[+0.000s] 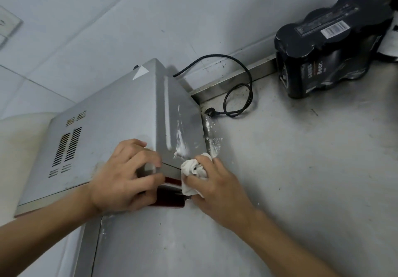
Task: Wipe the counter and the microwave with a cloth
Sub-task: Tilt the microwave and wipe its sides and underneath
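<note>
Right hand (217,187) bunches the white cloth (193,174) in curled fingers, pressing it on the microwave (112,126)'s smeared side at the front corner; left hand (122,180) grips that corner, fingers curled, above the bench (301,169).

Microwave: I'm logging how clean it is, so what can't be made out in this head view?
Microwave front: hidden by the left hand, right hand and angle; only a red strip shows.
Cloth: bunched in the right hand, full extent hidden.
Cord: far end vanishes behind the microwave.
Beer pack: print too small.
Wall socket: cut by the left edge.
</note>
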